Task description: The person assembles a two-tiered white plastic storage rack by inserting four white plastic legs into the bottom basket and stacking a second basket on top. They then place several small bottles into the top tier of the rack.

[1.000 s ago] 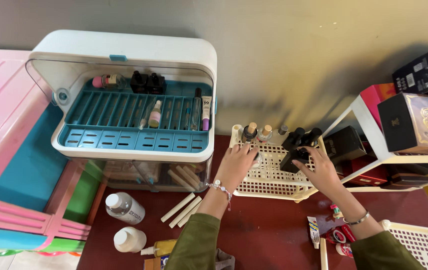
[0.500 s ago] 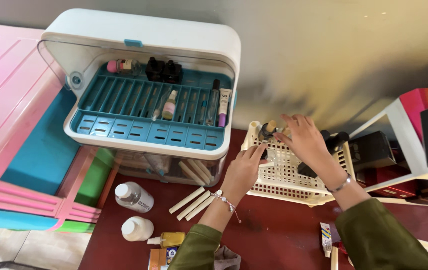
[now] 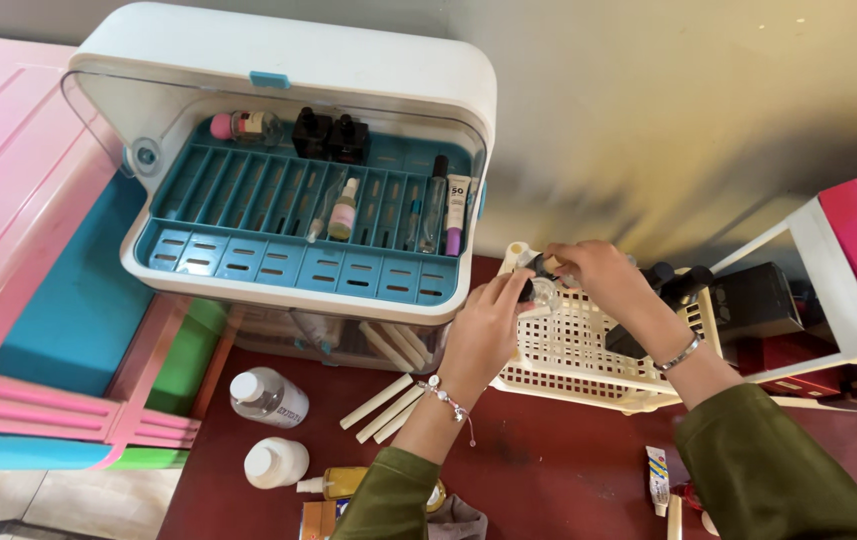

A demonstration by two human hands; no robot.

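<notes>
Near the middle of the frame, the left hand [image 3: 483, 325] curls its fingers around a small clear bottle [image 3: 542, 293]. The right hand [image 3: 598, 278] pinches the bottle's dark top, just above the cream basket [image 3: 588, 375] on the tabletop [image 3: 548, 460].
</notes>
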